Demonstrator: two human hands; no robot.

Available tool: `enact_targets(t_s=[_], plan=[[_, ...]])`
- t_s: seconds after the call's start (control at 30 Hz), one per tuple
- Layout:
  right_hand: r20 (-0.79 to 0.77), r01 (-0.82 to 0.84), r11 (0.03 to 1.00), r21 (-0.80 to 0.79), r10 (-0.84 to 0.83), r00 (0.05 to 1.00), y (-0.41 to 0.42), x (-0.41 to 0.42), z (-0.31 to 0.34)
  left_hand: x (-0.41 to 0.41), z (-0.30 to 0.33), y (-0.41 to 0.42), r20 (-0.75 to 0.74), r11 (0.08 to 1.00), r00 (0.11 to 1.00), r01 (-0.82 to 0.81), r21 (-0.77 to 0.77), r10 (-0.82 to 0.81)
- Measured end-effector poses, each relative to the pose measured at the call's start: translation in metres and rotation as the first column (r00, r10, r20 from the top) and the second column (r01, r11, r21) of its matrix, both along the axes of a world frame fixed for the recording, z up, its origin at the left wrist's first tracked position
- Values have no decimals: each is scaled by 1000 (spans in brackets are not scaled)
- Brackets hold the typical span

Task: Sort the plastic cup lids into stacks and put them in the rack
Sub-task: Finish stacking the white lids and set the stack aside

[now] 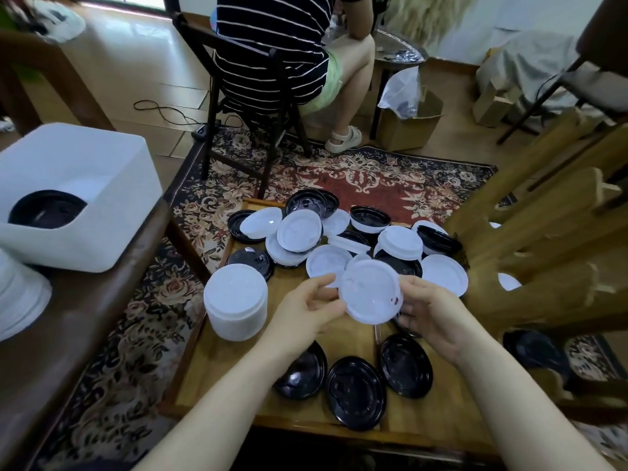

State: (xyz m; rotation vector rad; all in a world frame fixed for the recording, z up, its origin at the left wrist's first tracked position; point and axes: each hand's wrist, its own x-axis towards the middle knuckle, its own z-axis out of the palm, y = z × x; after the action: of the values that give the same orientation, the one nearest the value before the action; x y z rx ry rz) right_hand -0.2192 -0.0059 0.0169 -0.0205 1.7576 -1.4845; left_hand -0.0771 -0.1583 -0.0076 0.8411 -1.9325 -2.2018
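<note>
Right now I see both hands raised over the low wooden desk [217, 362], holding one round, translucent white plastic cup lid [371, 291] between them. My left hand [307, 309] pinches its left edge with thumb and fingertips; my right hand [430, 311] grips the right edge, fingers curled behind it. The lid is tilted towards the camera, its flat top and raised rim showing, with a small dark mark near its right edge.

Beside my left hand stands a tall stack of white plastic lids [235, 297], neatly nested, on the desk's left edge. Behind the held lid lies a loose heap of mixed white and glossy black plastic lids [343, 232], overlapping at all angles. Nearer me, three black lids [356, 390] lie in a row on the desk, tilted.

To the right is the wooden rack [543, 253] with thick upright posts, a white lid visible between them. On the left, a white plastic bin [102, 215] sits on a brown bench [68, 321], with black lids inside it.
</note>
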Motion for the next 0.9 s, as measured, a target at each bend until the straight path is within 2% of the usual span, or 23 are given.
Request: enact_targets(t_s=[0.07,0.17,0.3,0.4,0.47,0.57,0.67,0.77,0.9], plan=[[94,2,997,-72,5,996,-6,1,-1,0,1,-1,-27,989,999,-15,150,19],[159,-20,992,-123,40,987,-11,4,-3,1,-1,-5,-35,961,997,-50,272,62],[163,-56,990,-128,77,984,-15,8,-4,-1,-2,-8,-44,947,995,-69,313,86],[246,18,970,-241,43,968,-19,16,-4,-1,-3,-6,-61,933,993,-74,352,101],[305,21,950,-313,80,949,-20,23,-6,0,-5,-4,-60,922,991,-89,376,120],[268,-152,945,-289,232,935,-17,25,-5,0,-10,-6,-13,928,985,-160,337,175],[201,-206,961,-185,243,949,-14,18,-4,2,-10,-12,32,964,996,-92,248,87],[63,-185,980,-71,190,980,-15,17,-9,2,-8,-10,59,969,998,6,246,-21],[92,0,993,-117,11,996,-22,23,-17,-1,-12,-5,39,945,995,-104,310,97]])
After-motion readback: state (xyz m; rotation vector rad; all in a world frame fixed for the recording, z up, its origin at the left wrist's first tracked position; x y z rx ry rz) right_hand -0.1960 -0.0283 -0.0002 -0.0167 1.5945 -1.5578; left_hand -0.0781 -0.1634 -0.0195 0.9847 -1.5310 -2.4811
